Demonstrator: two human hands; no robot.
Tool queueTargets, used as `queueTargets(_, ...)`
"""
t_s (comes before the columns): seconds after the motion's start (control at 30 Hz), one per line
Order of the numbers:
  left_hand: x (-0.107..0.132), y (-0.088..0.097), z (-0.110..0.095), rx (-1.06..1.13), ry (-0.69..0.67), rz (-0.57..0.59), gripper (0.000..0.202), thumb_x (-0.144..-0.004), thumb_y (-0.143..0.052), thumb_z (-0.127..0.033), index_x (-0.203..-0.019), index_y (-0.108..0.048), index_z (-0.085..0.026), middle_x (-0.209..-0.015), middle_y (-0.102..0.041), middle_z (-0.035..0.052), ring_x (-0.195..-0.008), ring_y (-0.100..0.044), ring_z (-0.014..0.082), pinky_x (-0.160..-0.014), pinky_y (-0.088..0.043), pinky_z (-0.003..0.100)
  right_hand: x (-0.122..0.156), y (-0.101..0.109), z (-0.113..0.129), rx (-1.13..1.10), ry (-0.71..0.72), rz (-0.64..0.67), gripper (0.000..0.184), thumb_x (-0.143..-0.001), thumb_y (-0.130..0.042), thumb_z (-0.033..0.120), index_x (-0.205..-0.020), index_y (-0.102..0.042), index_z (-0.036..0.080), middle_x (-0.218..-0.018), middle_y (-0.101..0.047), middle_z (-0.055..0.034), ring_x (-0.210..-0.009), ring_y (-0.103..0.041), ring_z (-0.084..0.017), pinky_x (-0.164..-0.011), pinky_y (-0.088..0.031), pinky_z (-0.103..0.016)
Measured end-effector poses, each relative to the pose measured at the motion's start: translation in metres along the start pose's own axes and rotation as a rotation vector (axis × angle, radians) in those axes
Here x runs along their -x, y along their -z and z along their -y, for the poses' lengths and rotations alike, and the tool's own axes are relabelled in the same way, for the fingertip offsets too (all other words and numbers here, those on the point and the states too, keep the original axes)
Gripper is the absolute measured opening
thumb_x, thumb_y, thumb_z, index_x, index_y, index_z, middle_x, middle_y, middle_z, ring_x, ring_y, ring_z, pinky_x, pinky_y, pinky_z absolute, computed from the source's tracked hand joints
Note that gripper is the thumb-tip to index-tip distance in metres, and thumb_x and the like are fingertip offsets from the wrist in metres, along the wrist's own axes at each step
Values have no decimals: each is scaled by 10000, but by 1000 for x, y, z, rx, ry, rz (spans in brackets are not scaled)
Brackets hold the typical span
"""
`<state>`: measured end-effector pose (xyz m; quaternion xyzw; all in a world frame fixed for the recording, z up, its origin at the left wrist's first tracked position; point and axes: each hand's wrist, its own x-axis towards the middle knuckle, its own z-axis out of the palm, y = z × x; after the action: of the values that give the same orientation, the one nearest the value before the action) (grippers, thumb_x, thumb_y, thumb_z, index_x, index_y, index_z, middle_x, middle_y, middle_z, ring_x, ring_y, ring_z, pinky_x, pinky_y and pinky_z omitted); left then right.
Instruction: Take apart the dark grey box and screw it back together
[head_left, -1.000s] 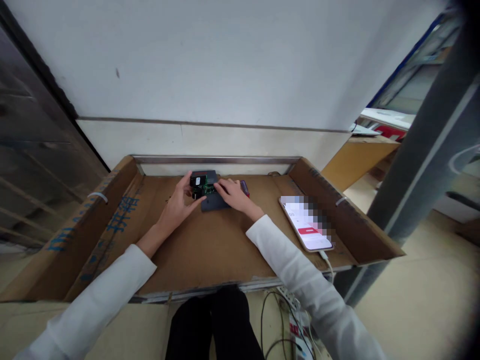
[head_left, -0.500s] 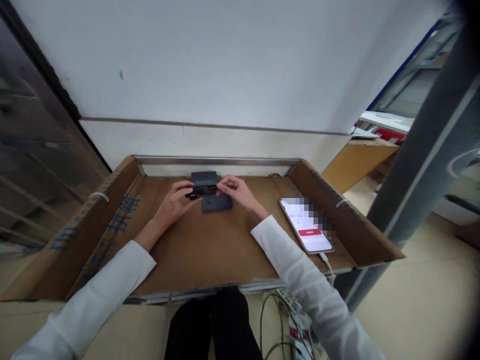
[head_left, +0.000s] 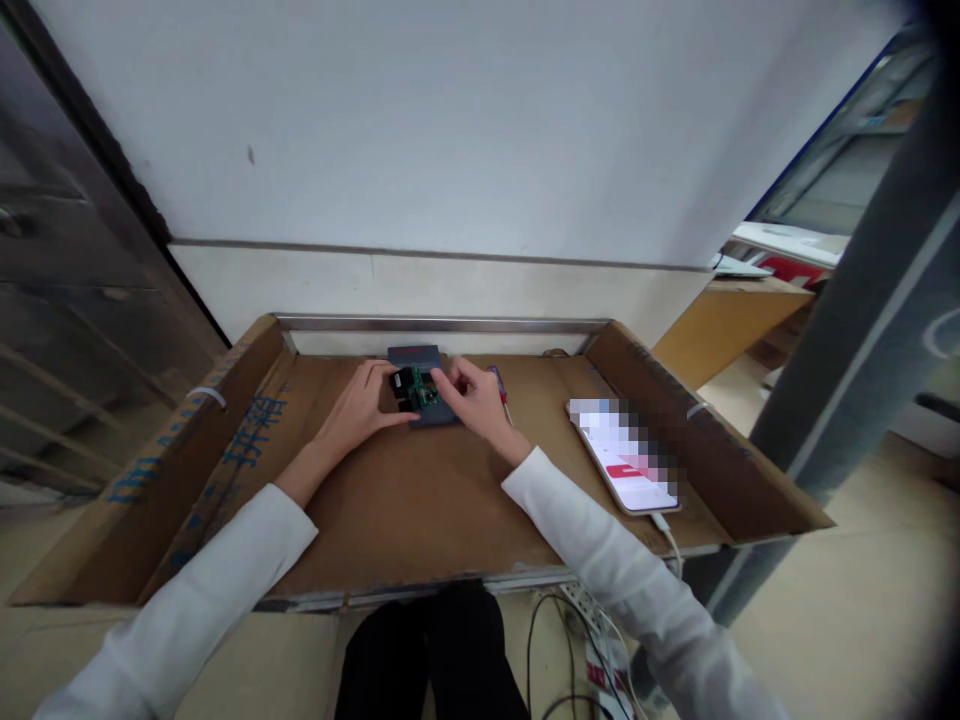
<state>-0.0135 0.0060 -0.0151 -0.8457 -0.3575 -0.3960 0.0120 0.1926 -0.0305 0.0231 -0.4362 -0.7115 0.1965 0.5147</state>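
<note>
A green circuit board [head_left: 426, 389] with a black block at its left end faces up between my hands. My left hand [head_left: 361, 402] grips the black end, fingers along the far side and thumb on the near side. My right hand [head_left: 480, 395] is closed at the board's right end, its thumb on the edge; the other fingertips are partly hidden. Under the board lies a flat dark grey casing piece [head_left: 439, 419], mostly covered. A dark grey box [head_left: 415, 354] with red lettering sits just behind. Beyond my right hand, a screwdriver [head_left: 495, 375] shows in part.
A lit phone [head_left: 619, 460] on a charging cable [head_left: 670, 535] lies at the right. The cardboard tray [head_left: 405, 510] has raised side walls and backs onto a white wall [head_left: 450, 140]. A grey post [head_left: 840, 300] stands at the right; cables and a power strip [head_left: 581, 605] are below.
The circuit board has turned from edge-on to face up, showing its green side. My right hand has shifted slightly right and nearer. A screwdriver now shows beside it.
</note>
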Motion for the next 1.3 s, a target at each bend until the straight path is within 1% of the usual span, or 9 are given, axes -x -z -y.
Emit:
queueTargets(0.1,1,-2,3,47,8,54,665,-716,-727,-544,-1203,-445,-188,-1115,-540,100,-1065,-563,273,-928,-487,451,-1,5,6,132,99,110,387,-871,-509,486,-637,-366,213,-570,-407,43,-551,-370,-99,-587,-308,-255)
queueTargets(0.2,1,2,1,77,45,31,618,-761,-706,-502,-1234,-445,-203,-1137,-529,92,-1078,-554,254,-932,-488,428,-9,15,-4,165,62,189,379,-929,-382,503,-699,-456,211,-638,-513,15,-612,-459,-120,-654,-356,-269)
queueTargets(0.27,0,7,-2,74,45,-3,608,-771,-702,-485,-1255,-453,-215,-1146,-520,89,-1084,-547,248,-943,-484,426,-15,25,-15,134,12,206,425,-961,-271,493,-799,-536,203,-792,-603,-32,-771,-549,-146,-760,-401,-292)
queueTargets(0.33,0,11,-4,49,11,-3,611,-773,-703,-473,-1277,-457,-231,-1151,-516,86,-1084,-542,247,-963,-472,434,-17,36,-26,100,-31,219,419,-947,-303,516,-903,-569,195,-916,-630,-59,-899,-575,-165,-851,-421,-320)
queueTargets(0.43,0,14,-5,23,-64,58,613,-788,-689,-459,-1310,-455,-239,-1151,-513,89,-1085,-537,247,-979,-462,437,-14,49,-38,65,-106,337,430,-847,-518,557,-1077,-563,197,-1147,-614,-92,-1078,-568,-196,-948,-431,-363)
queueTargets(0.57,1,12,-2,70,-98,116,560,-820,-654,-427,-1317,-476,-239,-1158,-502,95,-1099,-527,239,-982,-463,427,-7,56,-49,170,-153,551,798,-656,-728,556,-1327,-446,230,-1413,-458,-144,-1321,-423,-287,-1100,-327,-473)
queueTargets(0.7,1,8,-3,109,-57,94,539,-827,-650,-415,-1316,-490,-254,-1160,-514,83,-1108,-532,232,-997,-455,430,-4,52,-58,320,-149,666,1103,-513,-812,548,-1431,-330,172,-1460,-373,-223,-1371,-343,-381,-1124,-265,-555)
queueTargets(0.93,3,3,-9,131,-20,97,520,-832,-646,-432,-1299,-513,-246,-1163,-524,79,-1105,-555,219,-1008,-457,408,-8,51,-58,302,-96,687,811,-629,-785,404,-1319,-457,133,-1347,-498,-193,-1259,-481,-307,-1077,-366,-477)
queueTargets(1.3,1,4,-15,151,-14,30,490,-824,-658,-431,-1268,-557,-250,-1145,-558,80,-1078,-568,220,-988,-471,419,-5,51,-50,150,-143,700,800,-660,-761,408,-1350,-413,202,-1418,-470,-143,-1299,-469,-269,-1108,-355,-463)
